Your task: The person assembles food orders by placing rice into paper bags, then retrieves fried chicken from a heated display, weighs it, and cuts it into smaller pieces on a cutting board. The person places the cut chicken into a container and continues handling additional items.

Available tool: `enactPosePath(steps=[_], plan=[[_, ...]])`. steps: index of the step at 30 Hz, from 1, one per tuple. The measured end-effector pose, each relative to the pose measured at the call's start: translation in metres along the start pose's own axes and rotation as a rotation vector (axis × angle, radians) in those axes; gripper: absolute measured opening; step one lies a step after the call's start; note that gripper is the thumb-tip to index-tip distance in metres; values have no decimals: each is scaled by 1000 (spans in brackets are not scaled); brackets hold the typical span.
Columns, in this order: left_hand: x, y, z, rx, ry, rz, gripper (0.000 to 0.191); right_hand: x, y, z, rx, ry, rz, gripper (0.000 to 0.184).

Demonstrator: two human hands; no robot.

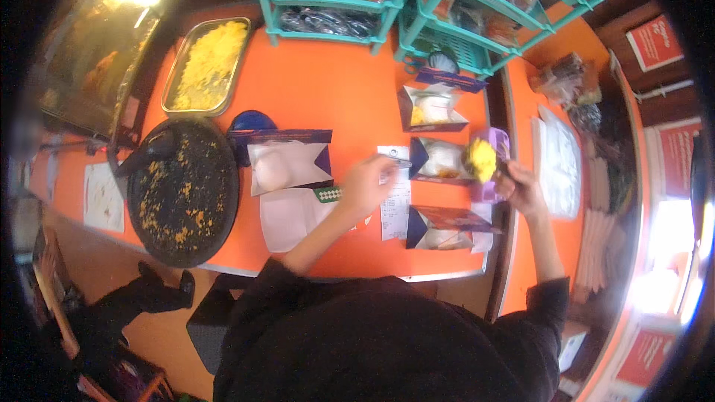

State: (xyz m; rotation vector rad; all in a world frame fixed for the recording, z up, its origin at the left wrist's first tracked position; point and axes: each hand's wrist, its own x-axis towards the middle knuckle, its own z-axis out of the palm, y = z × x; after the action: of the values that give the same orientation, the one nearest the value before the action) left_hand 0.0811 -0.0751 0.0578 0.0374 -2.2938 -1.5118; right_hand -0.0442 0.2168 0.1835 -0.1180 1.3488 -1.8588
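My right hand (519,184) grips the dark handle of a serving spoon heaped with yellow rice (481,161). The load hangs at the right edge of an open cardboard takeaway box (441,159) with a white packet inside. A purple plastic container (492,192) stands behind the spoon. My left hand (368,187) is over the left edge of a printed paper receipt (395,218). A thin greyish object (401,163) shows at its fingertips; whether the hand holds it is unclear. Another open box (435,109) contains yellow rice and a white packet. Nearer me is a third box (444,239).
A metal tray of yellow rice (209,67) stands at the back left. A large black round pan (184,195) with crumbs sits in front of it. More open boxes (290,162) lie left of my left hand. Turquoise plastic racks (335,0) line the back.
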Motion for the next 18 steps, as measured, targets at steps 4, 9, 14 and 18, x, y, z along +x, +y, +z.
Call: enactPosePath(steps=[4, 9, 14, 18], plan=[[47, -7, 99, 366, -259, -163, 15, 1, 38, -36, -93, 99, 123, 21], [35, -16, 128, 384, -204, -354, 11, 20, 70, -52, -35, -23, 210, 14], [12, -32, 132, 96, 160, -381, 28, 44, 91, -57, -509, -14, 30, 21], [4, -46, 138, 73, 228, -315, 40, 56, 109, -62, -1313, -11, -532, 34]])
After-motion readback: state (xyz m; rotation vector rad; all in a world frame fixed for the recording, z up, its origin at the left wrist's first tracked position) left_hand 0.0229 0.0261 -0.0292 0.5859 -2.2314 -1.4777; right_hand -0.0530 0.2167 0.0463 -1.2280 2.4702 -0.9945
